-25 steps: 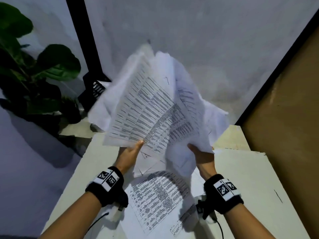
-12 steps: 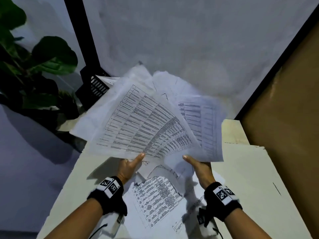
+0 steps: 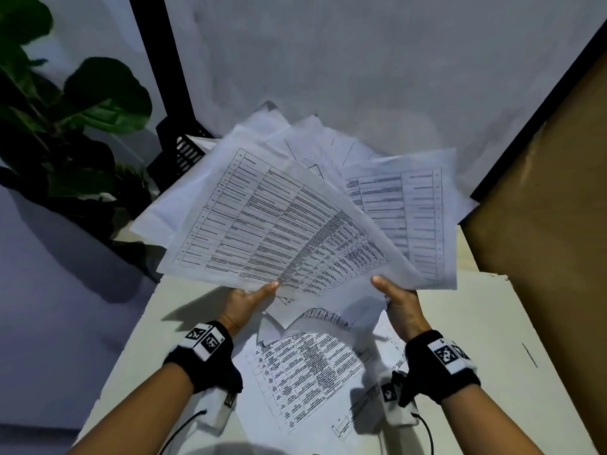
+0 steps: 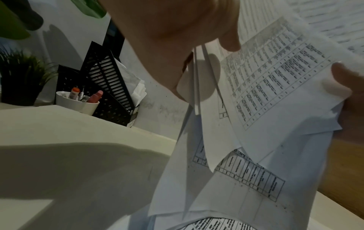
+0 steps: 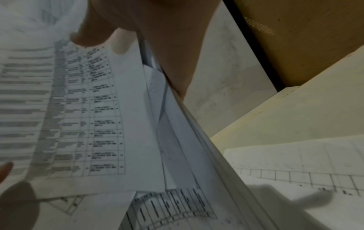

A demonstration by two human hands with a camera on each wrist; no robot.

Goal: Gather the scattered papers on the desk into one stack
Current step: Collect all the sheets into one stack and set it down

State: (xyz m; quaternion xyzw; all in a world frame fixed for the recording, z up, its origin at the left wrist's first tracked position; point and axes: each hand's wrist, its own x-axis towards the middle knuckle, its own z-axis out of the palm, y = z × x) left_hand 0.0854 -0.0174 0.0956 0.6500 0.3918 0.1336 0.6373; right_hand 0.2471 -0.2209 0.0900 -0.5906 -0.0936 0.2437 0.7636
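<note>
Your left hand (image 3: 244, 305) pinches the near edge of a fanned bundle of papers (image 3: 279, 224), thumb on top; your right hand (image 3: 399, 302) pinches the same edge at the other corner. You hold the bundle raised above the desk (image 3: 476, 339), tilted toward the wall. Below your wrists, more printed sheets (image 3: 305, 372) lie flat on the desk. Beyond the bundle, at the desk's far left corner, stand a black file holder (image 4: 106, 87) and a white cup of pens (image 4: 78, 102).

Black wristbands (image 3: 203, 356) with square-patterned white tags
</note>
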